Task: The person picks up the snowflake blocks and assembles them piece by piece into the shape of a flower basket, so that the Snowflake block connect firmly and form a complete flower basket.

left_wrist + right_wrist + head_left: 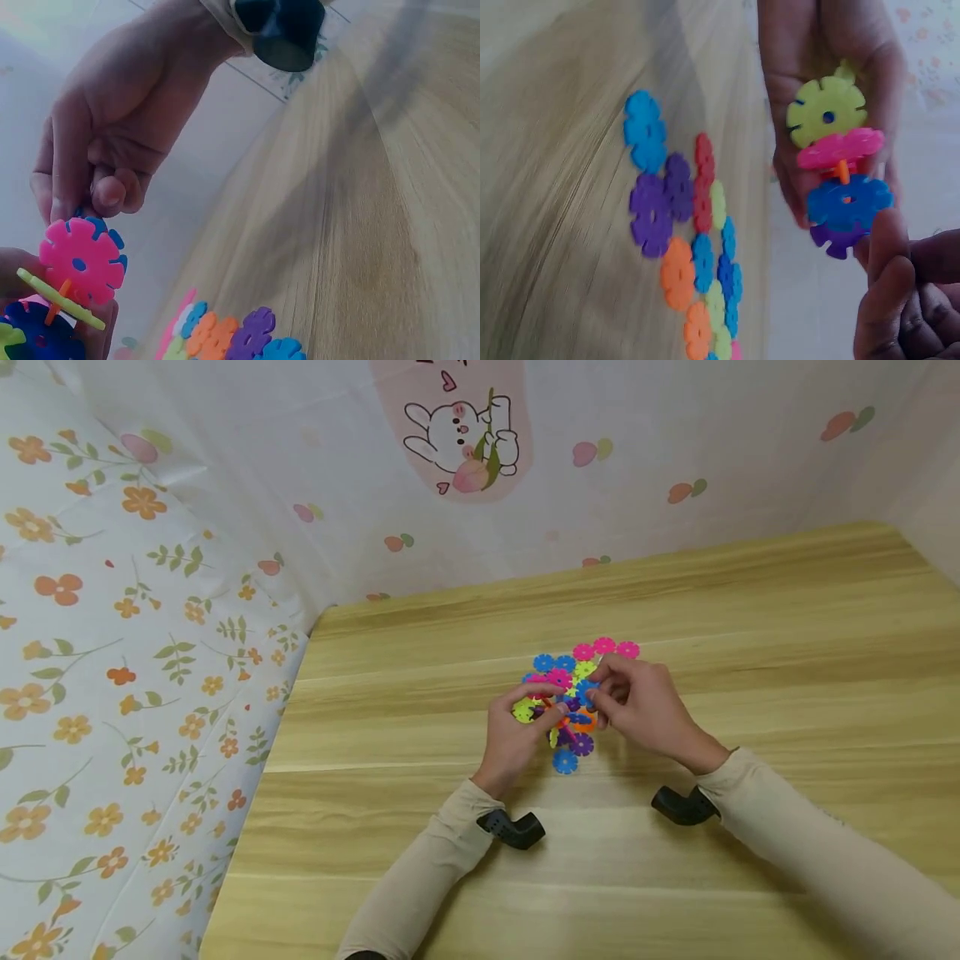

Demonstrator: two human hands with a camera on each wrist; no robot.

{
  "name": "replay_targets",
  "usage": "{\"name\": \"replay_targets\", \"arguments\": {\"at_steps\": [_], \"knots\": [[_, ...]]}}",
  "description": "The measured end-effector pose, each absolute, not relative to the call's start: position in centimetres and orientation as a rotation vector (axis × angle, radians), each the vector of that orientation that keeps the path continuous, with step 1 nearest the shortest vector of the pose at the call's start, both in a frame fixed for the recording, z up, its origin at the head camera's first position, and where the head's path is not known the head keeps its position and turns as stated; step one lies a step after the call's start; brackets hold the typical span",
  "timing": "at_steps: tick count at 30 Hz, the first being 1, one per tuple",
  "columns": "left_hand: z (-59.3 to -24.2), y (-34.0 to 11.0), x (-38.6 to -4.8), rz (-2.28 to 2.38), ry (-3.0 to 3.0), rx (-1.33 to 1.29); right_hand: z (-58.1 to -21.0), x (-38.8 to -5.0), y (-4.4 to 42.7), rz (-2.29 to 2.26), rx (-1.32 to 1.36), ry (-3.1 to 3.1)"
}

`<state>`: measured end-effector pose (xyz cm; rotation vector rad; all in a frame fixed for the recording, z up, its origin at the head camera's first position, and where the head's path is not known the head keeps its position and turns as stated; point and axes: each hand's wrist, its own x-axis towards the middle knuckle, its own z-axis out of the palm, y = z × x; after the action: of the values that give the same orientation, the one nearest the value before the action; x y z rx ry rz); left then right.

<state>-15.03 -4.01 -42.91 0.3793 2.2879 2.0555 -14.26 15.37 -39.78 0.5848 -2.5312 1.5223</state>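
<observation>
My left hand (pixel 513 735) holds a cluster of interlocking flower-shaped plastic discs (pixel 847 199) above the table. Yellow, pink, blue and purple discs are slotted together in it, with an orange one seen edge-on. From the right, my right hand (pixel 652 706) pinches a blue flower disc (pixel 585 692) between thumb and index finger, right against the cluster. In the left wrist view a pink disc (pixel 82 259) of the cluster stands just below the right fingertips and covers most of that blue disc. Whether the blue disc is slotted into the cluster cannot be told.
Loose flower discs lie on the wooden table (pixel 360 718) below and beyond the hands: pink discs (pixel 604 646), blue discs (pixel 543 663), a purple disc (pixel 582 744) and orange discs (pixel 677 274). A printed curtain (pixel 285 443) hangs behind the table.
</observation>
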Motion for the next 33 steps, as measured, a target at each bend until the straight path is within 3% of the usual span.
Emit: {"name": "replay_targets", "arguments": {"at_steps": [19, 26, 33], "knots": [[-43.0, -3.7, -14.6, 1.989, 2.335, 0.473, -39.6, -14.9, 16.7, 2.024, 0.513, -2.612], [-43.0, -3.5, -14.5, 1.968, 2.369, 0.500, -40.5, -14.3, 16.4, 1.880, 0.530, -2.555], [-43.3, -3.1, -14.4, 1.937, 2.373, 0.571, -40.3, -14.5, 17.0, 2.035, 0.476, -2.616]]}}
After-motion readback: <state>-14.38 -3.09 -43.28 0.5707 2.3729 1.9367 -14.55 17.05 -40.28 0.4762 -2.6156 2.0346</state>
